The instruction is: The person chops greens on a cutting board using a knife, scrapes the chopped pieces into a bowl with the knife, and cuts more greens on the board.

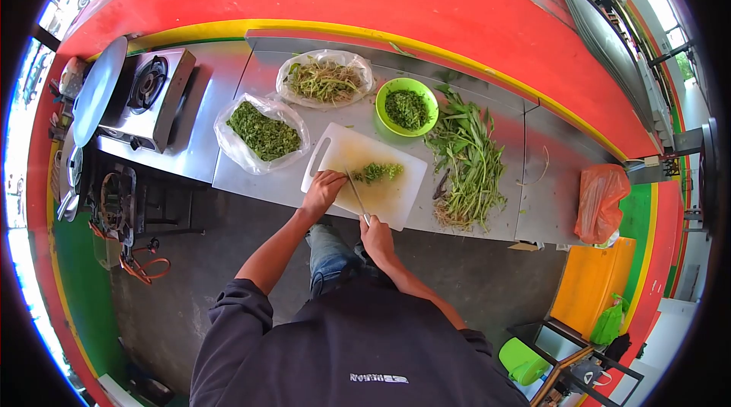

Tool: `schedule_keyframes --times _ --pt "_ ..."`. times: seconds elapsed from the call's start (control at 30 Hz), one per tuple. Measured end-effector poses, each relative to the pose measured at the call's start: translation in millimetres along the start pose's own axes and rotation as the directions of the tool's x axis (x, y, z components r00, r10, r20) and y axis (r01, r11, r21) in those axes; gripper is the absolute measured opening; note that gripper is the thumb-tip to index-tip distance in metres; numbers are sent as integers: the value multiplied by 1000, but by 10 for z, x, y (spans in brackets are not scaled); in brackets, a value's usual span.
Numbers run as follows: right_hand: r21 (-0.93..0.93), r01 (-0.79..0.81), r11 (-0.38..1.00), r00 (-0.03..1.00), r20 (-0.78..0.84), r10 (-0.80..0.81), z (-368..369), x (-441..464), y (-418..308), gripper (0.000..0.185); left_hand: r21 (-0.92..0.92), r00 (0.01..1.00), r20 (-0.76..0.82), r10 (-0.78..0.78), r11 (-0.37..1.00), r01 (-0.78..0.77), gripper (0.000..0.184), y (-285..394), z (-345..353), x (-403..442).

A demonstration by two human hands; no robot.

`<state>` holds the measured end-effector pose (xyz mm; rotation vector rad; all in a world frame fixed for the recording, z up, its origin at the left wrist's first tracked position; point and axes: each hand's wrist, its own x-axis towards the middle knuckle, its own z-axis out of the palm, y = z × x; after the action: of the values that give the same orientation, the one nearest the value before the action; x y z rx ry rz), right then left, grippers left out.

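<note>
A white cutting board [344, 143] lies at the counter's front edge, stained yellowish in its middle. My right hand [378, 241] is wrapped around the handle of a knife [357, 194], whose blade points up across the board. Just left of the blade, my left hand [324, 189] presses down with its fingers bunched together; whatever is beneath them is hidden. Chopped greens [379, 172] lie in a small heap right of the blade. Beyond the board stands a lime-green bowl [386, 124] of chopped greens. Long leafy stalks with roots [468, 159] are spread to the right.
A plastic bag of chopped greens [263, 131] and a plastic bag of stem trimmings [326, 79] sit left and behind the board. Far left is a gas stove [146, 95] beside a wok [111, 91]. An orange plastic bag [601, 201] stands at the counter's right end.
</note>
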<state>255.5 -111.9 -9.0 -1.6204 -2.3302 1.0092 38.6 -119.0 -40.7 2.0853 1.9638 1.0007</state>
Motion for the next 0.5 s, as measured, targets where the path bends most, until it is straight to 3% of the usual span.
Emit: schedule_keyframes --times 0.5 --pt "-45 -34 998 999 34 36 29 81 -63 43 55 999 31 -14 998 13 32 77 -102 9"
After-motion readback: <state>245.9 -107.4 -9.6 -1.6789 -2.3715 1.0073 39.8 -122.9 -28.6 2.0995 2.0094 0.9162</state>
